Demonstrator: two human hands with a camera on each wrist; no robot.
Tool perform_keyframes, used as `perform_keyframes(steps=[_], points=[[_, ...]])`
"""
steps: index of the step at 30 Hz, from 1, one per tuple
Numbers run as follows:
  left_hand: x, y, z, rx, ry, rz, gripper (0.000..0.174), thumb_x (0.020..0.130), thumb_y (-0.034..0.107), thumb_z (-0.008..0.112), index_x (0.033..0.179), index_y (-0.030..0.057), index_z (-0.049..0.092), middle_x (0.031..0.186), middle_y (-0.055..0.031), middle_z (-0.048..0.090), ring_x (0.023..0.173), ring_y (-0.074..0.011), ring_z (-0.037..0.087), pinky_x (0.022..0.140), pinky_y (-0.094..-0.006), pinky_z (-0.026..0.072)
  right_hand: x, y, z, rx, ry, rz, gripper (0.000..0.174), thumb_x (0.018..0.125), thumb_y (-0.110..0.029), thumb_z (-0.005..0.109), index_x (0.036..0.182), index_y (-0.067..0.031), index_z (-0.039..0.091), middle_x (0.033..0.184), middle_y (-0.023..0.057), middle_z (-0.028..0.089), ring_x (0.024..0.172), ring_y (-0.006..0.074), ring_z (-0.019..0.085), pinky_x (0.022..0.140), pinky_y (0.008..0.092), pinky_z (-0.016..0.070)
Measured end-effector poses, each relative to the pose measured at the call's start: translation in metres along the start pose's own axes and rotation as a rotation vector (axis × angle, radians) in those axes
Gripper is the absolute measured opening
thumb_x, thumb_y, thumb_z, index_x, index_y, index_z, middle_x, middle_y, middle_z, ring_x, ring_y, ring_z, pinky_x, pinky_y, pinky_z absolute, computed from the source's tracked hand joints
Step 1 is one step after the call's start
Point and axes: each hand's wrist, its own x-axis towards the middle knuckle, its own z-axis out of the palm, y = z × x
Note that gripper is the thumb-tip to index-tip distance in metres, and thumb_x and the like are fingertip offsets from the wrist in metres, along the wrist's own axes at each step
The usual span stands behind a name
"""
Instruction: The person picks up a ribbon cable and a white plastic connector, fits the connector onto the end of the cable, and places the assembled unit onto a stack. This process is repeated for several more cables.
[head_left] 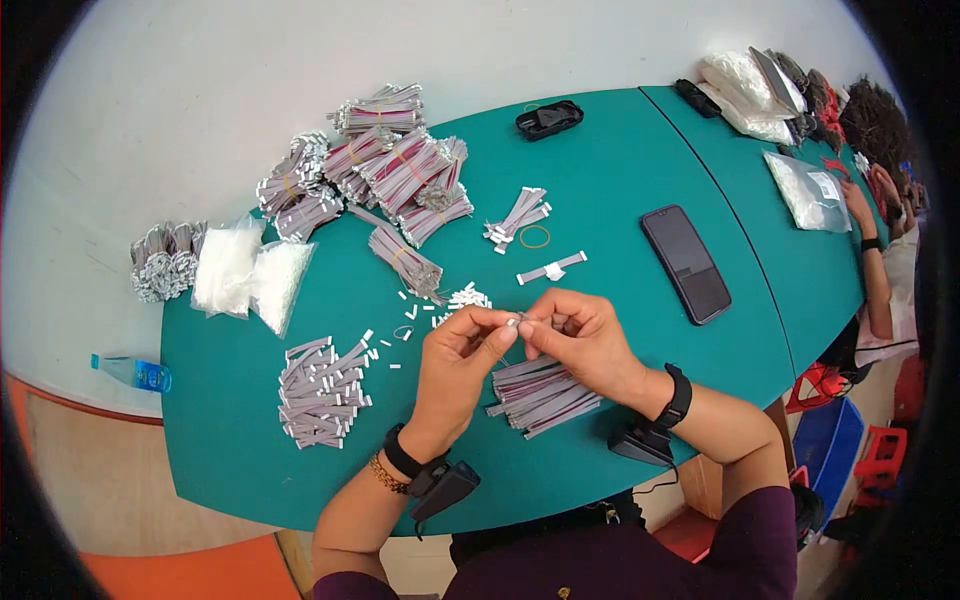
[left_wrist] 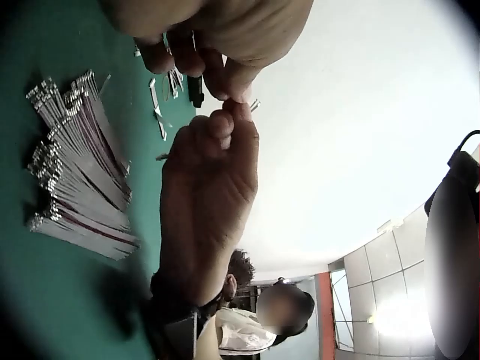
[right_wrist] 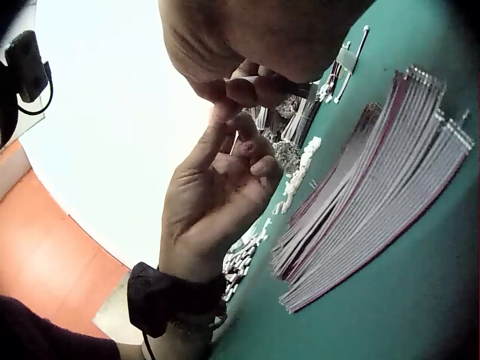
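Note:
Fingertip to fingertip, both hands meet over the table's front middle. My left hand [head_left: 458, 368] pinches a small white connector [head_left: 513, 322] between thumb and forefinger. My right hand [head_left: 580, 338] pinches a short grey ribbon cable, mostly hidden by the fingers, with its end right at that connector. In the right wrist view the left hand [right_wrist: 217, 184] reaches up to the right fingers. Below the hands lies a fanned row of grey ribbon cables [head_left: 540, 398] with a dark red edge stripe. Loose white connectors [head_left: 468, 298] are scattered just beyond the left hand.
A pile of cables with white ends [head_left: 325, 392] lies left. Bundled cables [head_left: 405, 170] are heaped at the back, near bags of white parts [head_left: 228, 265]. A phone [head_left: 686, 264] lies right, a bottle [head_left: 132, 372] far left. Another person's arm [head_left: 876, 280] rests at the far right.

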Motion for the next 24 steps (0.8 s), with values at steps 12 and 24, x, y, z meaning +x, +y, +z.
perform_keyframes(steps=[12, 24], points=[[0.002, 0.001, -0.002, 0.026, 0.006, 0.015, 0.013, 0.085, 0.011, 0.064, 0.094, 0.0012, 0.063, 0.089, -0.0022, 0.064, 0.071, -0.0054, 0.049, 0.064, -0.0199, 0.0382, 0.000, -0.002, 0.000, -0.017, -0.010, -0.007, 0.009, 0.089, -0.010, 0.059, 0.085, -0.0016, 0.059, 0.070, -0.0005, 0.060, 0.063, 0.0015, 0.051, 0.054, 0.0177, 0.0377], [0.024, 0.010, -0.037, 0.450, 0.031, 0.125, 0.013, 0.085, 0.008, 0.062, 0.095, 0.0003, 0.064, 0.081, 0.0006, 0.061, 0.069, -0.0036, 0.048, 0.062, -0.0203, 0.0390, 0.002, -0.001, -0.002, -0.105, 0.040, 0.007, 0.010, 0.088, -0.009, 0.059, 0.082, -0.0020, 0.059, 0.066, -0.0019, 0.058, 0.059, 0.0009, 0.050, 0.051, 0.0175, 0.0367]])
